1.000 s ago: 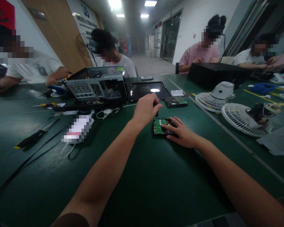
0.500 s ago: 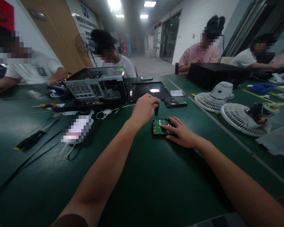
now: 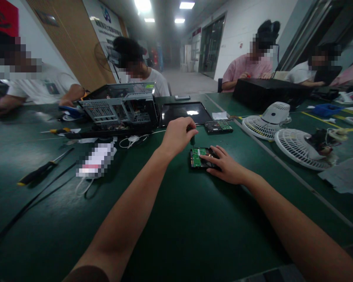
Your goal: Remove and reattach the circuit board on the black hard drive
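Note:
A hard drive (image 3: 196, 159) with a green circuit board facing up lies on the green table (image 3: 170, 227). My left hand (image 3: 179, 135) is closed round the dark handle of a small screwdriver (image 3: 192, 141), which stands upright over the drive's far left corner. Whether its tip touches a screw is too small to tell. My right hand (image 3: 225, 166) rests on the right side of the drive, fingers spread over the board and the black casing.
Behind the drive lie a second hard drive (image 3: 218, 126) and a dark flat panel (image 3: 185, 112). An opened computer case (image 3: 120, 109) stands back left, a phone (image 3: 97, 159) and screwdriver (image 3: 38, 173) nearer. White fan parts (image 3: 297, 147) lie right. Several people sit across the table.
The fingers of my left hand have turned and curled further round the screwdriver handle, shifting slightly left. My right hand and the drive have stayed in place.

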